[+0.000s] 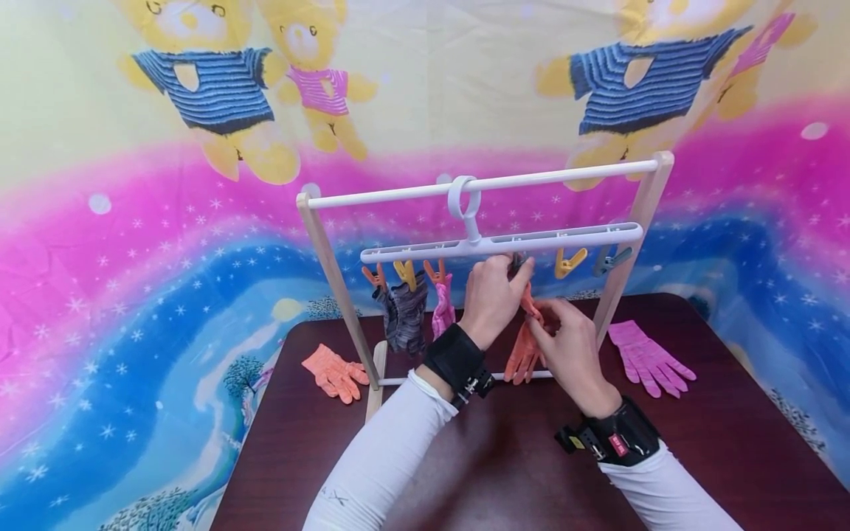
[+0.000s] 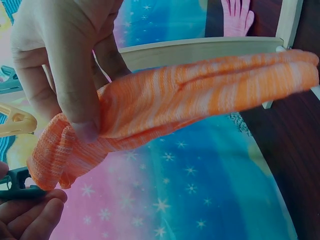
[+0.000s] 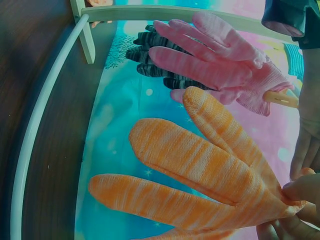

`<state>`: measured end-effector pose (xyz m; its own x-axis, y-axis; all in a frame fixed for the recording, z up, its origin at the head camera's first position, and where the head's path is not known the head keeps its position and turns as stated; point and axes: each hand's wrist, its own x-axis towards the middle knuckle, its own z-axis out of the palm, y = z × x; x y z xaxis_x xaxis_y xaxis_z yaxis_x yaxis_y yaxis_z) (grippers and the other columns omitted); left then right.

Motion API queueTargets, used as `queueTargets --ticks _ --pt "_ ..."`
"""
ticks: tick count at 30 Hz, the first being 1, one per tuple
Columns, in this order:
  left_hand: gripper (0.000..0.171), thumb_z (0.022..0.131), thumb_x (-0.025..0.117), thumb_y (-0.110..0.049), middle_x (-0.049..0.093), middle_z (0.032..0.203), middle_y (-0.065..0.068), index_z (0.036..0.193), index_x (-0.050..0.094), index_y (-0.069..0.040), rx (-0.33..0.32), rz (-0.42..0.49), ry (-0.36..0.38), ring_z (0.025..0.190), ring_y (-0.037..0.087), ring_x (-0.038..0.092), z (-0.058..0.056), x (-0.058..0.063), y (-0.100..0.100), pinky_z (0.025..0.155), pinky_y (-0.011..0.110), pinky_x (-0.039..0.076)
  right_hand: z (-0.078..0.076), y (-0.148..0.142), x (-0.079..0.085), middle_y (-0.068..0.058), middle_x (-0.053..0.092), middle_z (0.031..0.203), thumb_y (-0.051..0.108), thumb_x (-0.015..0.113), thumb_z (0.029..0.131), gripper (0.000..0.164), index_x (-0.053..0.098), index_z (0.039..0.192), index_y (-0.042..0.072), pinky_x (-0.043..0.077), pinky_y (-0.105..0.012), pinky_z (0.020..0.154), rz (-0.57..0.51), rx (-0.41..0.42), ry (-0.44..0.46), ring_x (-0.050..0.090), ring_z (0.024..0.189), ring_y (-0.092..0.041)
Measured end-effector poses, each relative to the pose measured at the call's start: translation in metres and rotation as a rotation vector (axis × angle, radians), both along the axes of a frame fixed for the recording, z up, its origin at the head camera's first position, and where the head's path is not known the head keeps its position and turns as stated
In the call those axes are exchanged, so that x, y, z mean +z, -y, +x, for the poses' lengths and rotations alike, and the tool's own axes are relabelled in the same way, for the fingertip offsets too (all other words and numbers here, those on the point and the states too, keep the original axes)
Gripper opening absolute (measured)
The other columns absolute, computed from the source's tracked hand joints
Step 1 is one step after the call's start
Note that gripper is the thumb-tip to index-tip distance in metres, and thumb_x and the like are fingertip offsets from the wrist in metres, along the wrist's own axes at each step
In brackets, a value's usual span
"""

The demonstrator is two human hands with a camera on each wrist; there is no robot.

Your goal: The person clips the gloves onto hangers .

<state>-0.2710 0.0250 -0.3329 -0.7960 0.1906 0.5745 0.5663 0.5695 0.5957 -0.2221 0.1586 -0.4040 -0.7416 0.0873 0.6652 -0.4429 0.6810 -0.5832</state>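
Note:
My left hand (image 1: 488, 295) is raised to the white hanger bar (image 1: 561, 237), pinching a dark green clothespin (image 2: 20, 182). Below it hangs an orange striped glove (image 1: 524, 350), fingers downward. My right hand (image 1: 572, 350) pinches this glove near its cuff between thumb and fingers. In the left wrist view the cuff meets the clothespin's tip; whether it lies between the jaws I cannot tell. Farther left on the hanger, a grey-black glove (image 1: 403, 313) hangs from orange and yellow clothespins. Beside that, a pink glove (image 3: 215, 60) hangs from an orange clothespin (image 1: 438, 273).
A wooden frame (image 1: 332, 280) with a white top rod (image 1: 392, 194) carries the hanger by its ring. Yellow (image 1: 569, 262) and blue-grey (image 1: 612, 259) clothespins dangle at the right end. Another orange glove (image 1: 335, 372) and a pink glove (image 1: 651, 358) lie on the dark table (image 1: 491, 472).

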Motion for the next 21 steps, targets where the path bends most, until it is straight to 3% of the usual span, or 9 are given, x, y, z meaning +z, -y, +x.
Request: queueTargets --ticks 9,21 --pt "0.038 0.103 0.057 -0.035 0.045 0.056 -0.002 0.071 0.057 -0.015 -0.012 0.040 0.017 0.048 0.011 0.042 -0.0012 0.0003 -0.0006 0.051 0.021 0.023 -0.0006 -0.0008 -0.0008 -0.011 0.072 0.088 0.003 0.074 0.089 0.015 0.074 0.104 0.003 0.041 -0.010 0.064 -0.016 0.007 -0.012 0.064 0.071 -0.019" --pt "0.042 0.104 0.056 -0.035 0.042 0.055 -0.002 0.068 0.053 -0.014 -0.026 0.059 0.042 0.048 0.012 0.041 -0.0013 -0.0011 0.0006 0.052 0.021 0.022 -0.0007 0.0014 -0.0014 -0.012 0.073 0.088 0.003 0.077 0.085 0.016 0.073 0.101 0.002 0.042 -0.006 0.067 -0.024 0.002 -0.021 0.067 0.072 -0.020"
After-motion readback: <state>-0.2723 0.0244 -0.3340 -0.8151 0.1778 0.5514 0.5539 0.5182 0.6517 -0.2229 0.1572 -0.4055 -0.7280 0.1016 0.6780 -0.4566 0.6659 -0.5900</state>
